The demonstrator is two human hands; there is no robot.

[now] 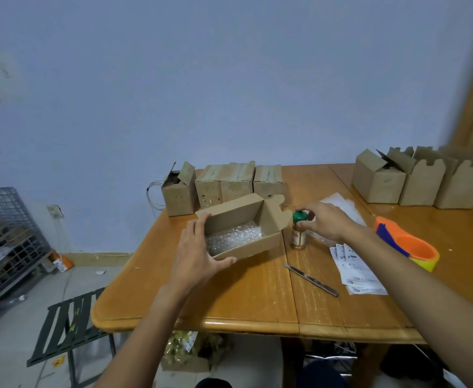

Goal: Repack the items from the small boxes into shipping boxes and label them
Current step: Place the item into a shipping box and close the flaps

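Observation:
An open cardboard shipping box (260, 242) lies in the middle of the wooden table (243, 301), lined inside with bubble wrap (233, 236). My left hand (198, 253) grips its near left corner, thumb along the front wall. Right of the box stands a small spice bottle (298, 233) with a green cap and reddish contents. My right hand (323, 221) pinches the bottle at its cap. Shipping labels (355, 268) lie on the table further right.
Several small boxes (221, 187) stand along the far edge, one with its flaps open; three more boxes (422, 182) stand at the right rear. A utility knife (310, 280), an orange tape dispenser (406, 245) and a plastic sheet (341, 204) lie nearby. A folding stool (70, 326) stands at left.

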